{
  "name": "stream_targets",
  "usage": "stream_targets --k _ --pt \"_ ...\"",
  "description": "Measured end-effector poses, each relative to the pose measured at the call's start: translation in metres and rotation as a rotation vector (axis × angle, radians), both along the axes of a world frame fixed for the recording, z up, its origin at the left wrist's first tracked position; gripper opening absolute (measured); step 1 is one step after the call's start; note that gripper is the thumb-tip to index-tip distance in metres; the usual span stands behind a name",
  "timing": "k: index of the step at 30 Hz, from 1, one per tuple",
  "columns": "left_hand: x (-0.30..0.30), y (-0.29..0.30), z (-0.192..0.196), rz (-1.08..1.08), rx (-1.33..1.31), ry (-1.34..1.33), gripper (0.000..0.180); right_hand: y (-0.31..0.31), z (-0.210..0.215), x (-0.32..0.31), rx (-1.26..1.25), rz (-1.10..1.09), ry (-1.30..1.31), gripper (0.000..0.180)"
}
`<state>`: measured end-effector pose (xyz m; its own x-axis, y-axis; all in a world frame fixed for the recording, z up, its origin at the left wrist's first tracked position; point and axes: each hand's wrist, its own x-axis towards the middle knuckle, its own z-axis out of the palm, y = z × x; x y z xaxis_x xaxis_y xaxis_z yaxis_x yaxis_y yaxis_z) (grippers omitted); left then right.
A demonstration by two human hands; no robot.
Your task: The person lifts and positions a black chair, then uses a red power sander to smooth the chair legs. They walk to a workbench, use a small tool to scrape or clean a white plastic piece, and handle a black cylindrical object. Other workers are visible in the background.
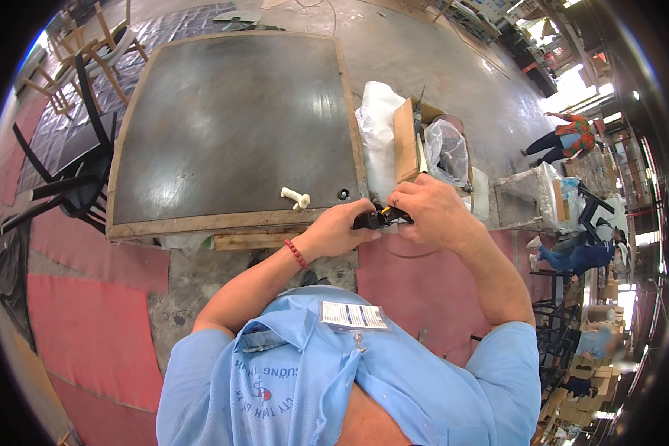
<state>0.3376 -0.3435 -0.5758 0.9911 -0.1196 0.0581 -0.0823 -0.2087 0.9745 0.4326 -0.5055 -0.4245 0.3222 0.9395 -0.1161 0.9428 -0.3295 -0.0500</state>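
Note:
Just past the table's near right corner, my left hand and my right hand come together on a small black part. Both hands are closed on it, fingers pinching from either side. A bit of yellow shows between them; the part's kind is too small and covered to make out. To the left of my hands, a cream-coloured branched piece lies on the dark tabletop. A small black ring-shaped piece sits between that piece and my left hand.
The wood-edged table fills the area ahead. Beyond my right hand stands an open cardboard box with plastic bags, beside a white wrapped roll. A black chair is at left. Several people are off at the right.

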Motion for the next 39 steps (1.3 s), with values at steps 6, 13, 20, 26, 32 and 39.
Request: stream_targets --k 6,13,20,26,32,39 --pt "0.013 -0.005 0.011 -0.015 -0.061 -0.046 0.035 0.006 0.025 -0.005 -0.081 -0.018 -0.107 0.030" --pt "0.018 0.004 0.023 -0.042 -0.116 -0.059 0.036 0.026 0.045 -0.010 -0.202 -0.030 -0.198 0.030" --pt "0.019 0.011 0.030 -0.059 -0.168 -0.069 0.035 0.036 0.056 -0.014 -0.233 -0.061 -0.221 0.031" --pt "0.020 0.016 0.038 -0.099 -0.213 -0.035 0.037 0.039 0.062 -0.019 -0.242 -0.076 -0.239 0.030" --pt "0.020 0.017 0.046 -0.121 -0.196 -0.017 0.036 0.037 0.064 -0.020 -0.225 -0.073 -0.248 0.030" --pt "0.022 0.014 0.041 -0.091 -0.168 -0.017 0.036 0.030 0.059 -0.013 -0.193 -0.075 -0.217 0.031"
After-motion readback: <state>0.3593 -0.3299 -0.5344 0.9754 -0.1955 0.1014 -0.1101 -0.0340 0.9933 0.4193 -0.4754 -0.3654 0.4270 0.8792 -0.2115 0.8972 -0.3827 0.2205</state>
